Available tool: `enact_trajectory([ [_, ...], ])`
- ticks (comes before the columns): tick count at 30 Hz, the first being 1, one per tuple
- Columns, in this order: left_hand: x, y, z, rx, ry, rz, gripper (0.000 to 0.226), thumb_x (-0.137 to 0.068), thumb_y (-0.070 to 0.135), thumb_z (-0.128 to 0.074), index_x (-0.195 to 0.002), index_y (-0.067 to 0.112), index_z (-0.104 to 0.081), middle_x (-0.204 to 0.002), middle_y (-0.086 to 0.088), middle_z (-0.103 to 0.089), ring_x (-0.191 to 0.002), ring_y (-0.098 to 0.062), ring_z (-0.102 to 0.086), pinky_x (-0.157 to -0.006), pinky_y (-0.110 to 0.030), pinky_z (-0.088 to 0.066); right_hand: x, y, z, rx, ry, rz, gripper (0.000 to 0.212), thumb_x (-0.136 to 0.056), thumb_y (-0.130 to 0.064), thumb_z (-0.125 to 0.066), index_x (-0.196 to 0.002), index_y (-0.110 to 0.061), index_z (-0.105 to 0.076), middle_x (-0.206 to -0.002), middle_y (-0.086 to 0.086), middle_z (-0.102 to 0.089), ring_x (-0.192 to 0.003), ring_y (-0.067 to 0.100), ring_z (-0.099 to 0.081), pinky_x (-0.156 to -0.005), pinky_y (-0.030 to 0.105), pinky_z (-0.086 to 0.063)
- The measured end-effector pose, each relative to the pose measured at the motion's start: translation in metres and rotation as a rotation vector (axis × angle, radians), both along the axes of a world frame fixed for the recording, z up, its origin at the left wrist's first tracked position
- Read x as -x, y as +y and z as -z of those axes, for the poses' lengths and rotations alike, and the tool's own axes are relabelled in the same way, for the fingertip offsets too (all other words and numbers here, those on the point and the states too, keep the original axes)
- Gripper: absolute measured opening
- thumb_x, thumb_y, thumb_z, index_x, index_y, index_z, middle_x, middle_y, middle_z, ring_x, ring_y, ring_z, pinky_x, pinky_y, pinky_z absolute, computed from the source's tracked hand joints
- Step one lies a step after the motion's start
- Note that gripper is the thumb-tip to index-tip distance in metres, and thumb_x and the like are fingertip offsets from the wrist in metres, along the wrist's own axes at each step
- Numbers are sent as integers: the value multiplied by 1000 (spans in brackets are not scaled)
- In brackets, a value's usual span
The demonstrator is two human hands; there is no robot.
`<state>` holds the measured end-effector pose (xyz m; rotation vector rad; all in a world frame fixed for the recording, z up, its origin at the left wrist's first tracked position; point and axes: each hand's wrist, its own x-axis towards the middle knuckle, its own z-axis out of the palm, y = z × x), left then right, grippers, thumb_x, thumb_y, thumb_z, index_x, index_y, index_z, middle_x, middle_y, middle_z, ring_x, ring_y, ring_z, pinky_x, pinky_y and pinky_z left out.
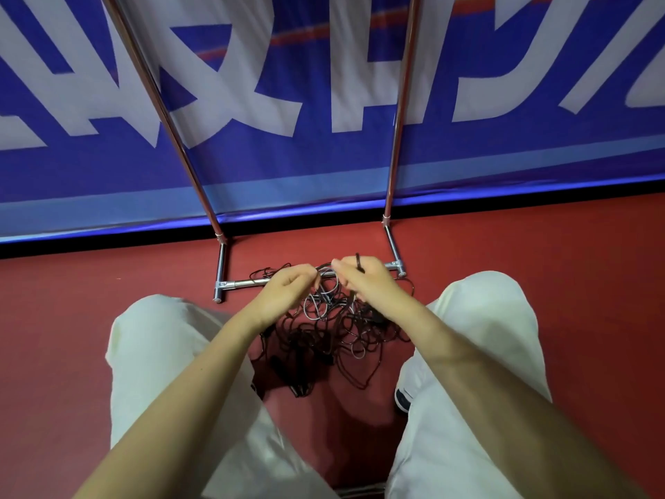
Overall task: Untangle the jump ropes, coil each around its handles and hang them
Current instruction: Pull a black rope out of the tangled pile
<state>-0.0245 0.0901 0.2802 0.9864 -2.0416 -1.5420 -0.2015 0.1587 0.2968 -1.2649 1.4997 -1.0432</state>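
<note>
Item: jump ropes (334, 329), one tangled heap of dark and some grey cord, lay on the red floor (72, 318) between the person's knees, just below frame centre. Several black handles (288, 376) showed in the heap toward 7 o'clock; how many ropes made up the heap could not be told.

Left hand (288, 288): raised above the heap at its 11 o'clock edge, fingers curled, tips pinching a strand of cord near the top of the tangle.

Right hand (363, 282): raised above the heap at its 1 o'clock edge, just beside the left hand, fingers curled round a dark handle or cord end (359, 262) whose tip stood up out of the fist. Strands hung from both hands down into the heap.

Rack (394, 138): chromed tube frame, standing at 12 o'clock from the heap. Two uprights rose out of the top of the frame; a low cross bar (248, 282) ran along the floor behind the hands, with the far loops of the tangle lying over it.

Banner (324, 102): blue with large white characters and a red stripe, behind the rack, filling the upper half.

Legs: pale trousers (162, 354) at 8 and 4 o'clock; a dark shoe (403, 399) showed by the right knee.
</note>
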Motion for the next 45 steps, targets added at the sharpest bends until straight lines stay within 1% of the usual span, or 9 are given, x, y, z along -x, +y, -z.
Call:
enact_trajectory([
  [12,-49,-20,90,115,-627,-54,29,-104,33,-45,-82,15,-53,-73,2,-56,-73,-18,-51,-71,-32,-38,62,-7,-13,183,-774,708,40,-100,-25,-50,-62,-18,-43,-46,-8,-31,-42,5,-26,-39,18,-21],
  [16,-38,-23,77,-25,-281,-321,37,-105,31,-39,-73,17,-49,-68,2,-55,-70,-22,-51,-79,-41,-46,63,-7,-7,121,-465,671,39,-100,-25,-50,-62,-17,-46,-48,-8,-33,-43,7,-25,-44,24,-18],
  [19,-21,-23,44,-155,36,-469,34,-105,26,-31,-72,17,-40,-57,8,-35,-56,-14,-33,-60,-34,-39,61,-8,6,-64,-88,536,35,-99,-23,-51,-69,-11,-63,-55,-3,-44,-44,8,-35,-48,24,-26],
  [22,-11,-15,6,-300,266,-486,32,-100,15,-28,-71,18,-41,-54,10,-24,-47,-8,-18,-46,-24,-19,54,-5,18,-242,280,415,31,-96,-26,-51,-122,-16,-65,-88,-5,-60,-62,13,-51,-61,25,-41],
  [28,-5,1,-19,-368,348,-214,52,-101,19,-29,-55,24,-53,-50,9,-24,-43,-7,-15,-43,-22,-13,11,0,2,35,125,53,57,-99,-20,-50,-150,-36,-30,-142,-16,-47,-68,-1,-49,-70,10,-44],
  [32,3,10,-25,-290,266,-139,36,-89,28,-40,-56,20,-52,-51,8,-23,-46,-9,-16,-44,-22,-15,-7,2,-1,-51,-31,-154,21,-102,-25,-46,-105,-24,-67,-76,-6,-61,-56,-1,-48,-52,13,-35],
  [35,0,8,-20,-80,128,-82,38,-99,28,-49,-62,22,-52,-54,12,-31,-50,-7,-25,-47,-21,-22,-2,-3,-5,13,-164,38,37,-99,-23,-54,-62,-21,-51,-58,-6,-42,-51,5,-35,-44,17,-26],
  [38,-7,-4,7,117,-122,-15,40,-99,24,-58,-61,22,-48,-57,9,-34,-53,-7,-31,-53,-25,-28,17,-8,-7,98,-409,279,41,-96,-20,-57,-58,-21,-43,-54,-7,-35,-47,6,-28,-42,18,-20],
  [45,-37,-20,71,22,-414,-145,45,-96,38,-60,-57,18,-49,-53,7,-47,-54,-12,-41,-59,-29,-34,53,-2,-4,116,-639,557,40,-98,-21,-53,-61,-19,-40,-48,-10,-33,-44,6,-25,-39,20,-18],
])
